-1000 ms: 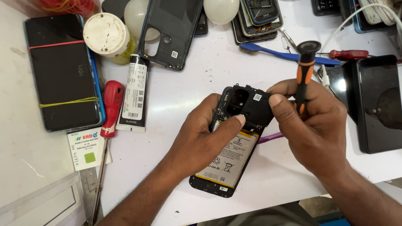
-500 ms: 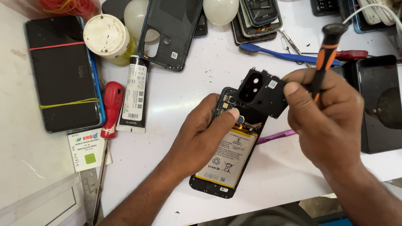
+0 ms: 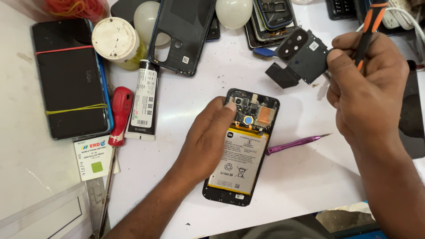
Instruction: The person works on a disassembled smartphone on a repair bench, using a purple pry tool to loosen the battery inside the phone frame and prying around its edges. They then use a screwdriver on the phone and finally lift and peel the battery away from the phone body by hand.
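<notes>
An opened phone [image 3: 242, 146] lies back-up on the white table, its battery and circuit board exposed. My left hand [image 3: 208, 137] rests on its left edge, fingertips touching the board near the camera. My right hand [image 3: 369, 84] is raised at the upper right and pinches a black plastic camera-cover piece [image 3: 301, 55] between thumb and finger. The same hand also grips an orange-and-black screwdriver [image 3: 369, 22], whose handle sticks up past the frame's top.
A purple tool [image 3: 294, 144] lies right of the phone. A red screwdriver [image 3: 117, 128], a black-and-white tube [image 3: 144, 99], a banded phone [image 3: 71, 77], a round lidded jar [image 3: 116, 40], a phone back cover [image 3: 183, 31] and two white bulbs [image 3: 233, 11] crowd the left and back.
My right hand lifted the black cover piece off the phone's top and carried it up and to the right. The board is now bare. My left hand stayed on the phone.
</notes>
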### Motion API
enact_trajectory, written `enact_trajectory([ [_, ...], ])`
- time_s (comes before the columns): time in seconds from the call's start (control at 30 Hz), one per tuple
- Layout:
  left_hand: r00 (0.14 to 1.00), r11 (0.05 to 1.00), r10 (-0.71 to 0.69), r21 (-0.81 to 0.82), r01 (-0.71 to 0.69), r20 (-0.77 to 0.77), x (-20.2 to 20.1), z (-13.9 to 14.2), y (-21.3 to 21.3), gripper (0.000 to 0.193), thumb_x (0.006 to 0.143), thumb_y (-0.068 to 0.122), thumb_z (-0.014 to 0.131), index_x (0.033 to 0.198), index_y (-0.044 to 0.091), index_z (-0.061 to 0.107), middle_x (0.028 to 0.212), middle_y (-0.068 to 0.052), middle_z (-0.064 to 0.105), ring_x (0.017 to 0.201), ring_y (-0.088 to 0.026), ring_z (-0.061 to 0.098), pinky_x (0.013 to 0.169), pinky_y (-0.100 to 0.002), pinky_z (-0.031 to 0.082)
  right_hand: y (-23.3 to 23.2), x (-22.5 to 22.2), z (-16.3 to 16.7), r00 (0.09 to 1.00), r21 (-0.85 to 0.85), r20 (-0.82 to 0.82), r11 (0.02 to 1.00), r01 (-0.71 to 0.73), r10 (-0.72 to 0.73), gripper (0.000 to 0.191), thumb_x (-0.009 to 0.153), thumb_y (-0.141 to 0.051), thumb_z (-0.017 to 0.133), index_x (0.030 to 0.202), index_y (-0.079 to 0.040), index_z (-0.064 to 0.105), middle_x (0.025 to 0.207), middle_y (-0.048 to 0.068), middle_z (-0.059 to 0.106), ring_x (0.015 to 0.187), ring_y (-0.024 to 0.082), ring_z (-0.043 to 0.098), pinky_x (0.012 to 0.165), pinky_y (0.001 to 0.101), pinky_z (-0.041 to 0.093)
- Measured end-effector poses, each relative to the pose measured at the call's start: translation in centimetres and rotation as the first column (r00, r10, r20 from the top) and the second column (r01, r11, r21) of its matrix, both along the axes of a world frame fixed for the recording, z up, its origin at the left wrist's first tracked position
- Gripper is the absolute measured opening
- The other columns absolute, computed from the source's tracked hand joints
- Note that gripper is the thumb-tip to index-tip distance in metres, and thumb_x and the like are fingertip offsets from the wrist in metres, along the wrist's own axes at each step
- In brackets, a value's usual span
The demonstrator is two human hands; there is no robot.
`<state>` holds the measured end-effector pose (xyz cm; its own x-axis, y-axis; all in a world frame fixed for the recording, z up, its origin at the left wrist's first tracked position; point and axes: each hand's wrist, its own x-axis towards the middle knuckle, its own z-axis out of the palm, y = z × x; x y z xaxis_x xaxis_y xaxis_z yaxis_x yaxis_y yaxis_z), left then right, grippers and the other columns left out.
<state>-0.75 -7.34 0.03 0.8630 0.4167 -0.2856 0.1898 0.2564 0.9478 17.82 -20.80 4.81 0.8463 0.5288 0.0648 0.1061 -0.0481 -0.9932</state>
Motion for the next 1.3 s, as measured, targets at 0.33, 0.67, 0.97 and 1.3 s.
enact_trajectory([
  [0.33, 0.993, 0.991, 0.118, -0.065, -0.119, -0.01, 0.1, -1.3, 0.1, 0.041, 0.108, 0.038, 0.04, 0.108, 0.003, 0.063, 0.092, -0.004, 0.065, 0.086, -0.01, 0.058, 0.081, -0.026, 0.05, 1.2, 4.0, -2.5, 0.996, 0.019, -0.06, 0.997, -0.069, 0.07, 0.003, 0.105, 0.001, 0.063, 0.108, -0.001, 0.061, 0.074, -0.003, 0.05, 0.051, 0.005, 0.041, 0.044, 0.0247, 0.032],
  [0.67, 0.981, 0.981, 0.174, -0.106, -0.165, 0.084, 0.3, -2.4, 0.3, 0.039, 0.109, 0.033, 0.042, 0.113, 0.0, 0.063, 0.093, -0.005, 0.068, 0.086, -0.008, 0.061, 0.077, -0.024, 0.052, 4.8, 7.4, -4.8, 0.993, -0.092, 0.037, 0.99, -0.108, 0.112, 0.002, 0.102, -0.003, 0.066, 0.1, -0.003, 0.065, 0.071, -0.003, 0.055, 0.049, 0.005, 0.046, 0.042, 0.024, 0.036],
  [0.97, 0.966, 0.975, 0.208, -0.107, -0.193, 0.155, 0.4, -2.8, 0.8, 0.034, 0.111, 0.026, 0.044, 0.103, 0.0, 0.064, 0.086, -0.003, 0.066, 0.078, -0.006, 0.057, 0.07, -0.025, 0.05, 4.4, 6.6, -4.5, 0.984, -0.165, 0.139, 0.982, -0.092, 0.115, 0.007, 0.105, -0.009, 0.065, 0.106, -0.003, 0.067, 0.077, -0.005, 0.058, 0.056, 0.002, 0.047, 0.045, 0.0227, 0.037],
  [1.3, 0.984, 0.972, 0.176, -0.167, -0.167, 0.037, 0.1, -1.4, 1.6, 0.032, 0.106, 0.026, 0.048, 0.097, 0.002, 0.066, 0.078, -0.004, 0.069, 0.064, -0.008, 0.065, 0.053, -0.026, 0.055, 0.4, 2.7, -3.3, 0.669, -0.553, 0.596, 0.831, -0.057, 0.443, 0.025, 0.108, -0.015, 0.066, 0.126, 0.002, 0.071, 0.095, 0.013, 0.058, 0.073, 0.02, 0.056, 0.064, 0.0372, 0.046],
])
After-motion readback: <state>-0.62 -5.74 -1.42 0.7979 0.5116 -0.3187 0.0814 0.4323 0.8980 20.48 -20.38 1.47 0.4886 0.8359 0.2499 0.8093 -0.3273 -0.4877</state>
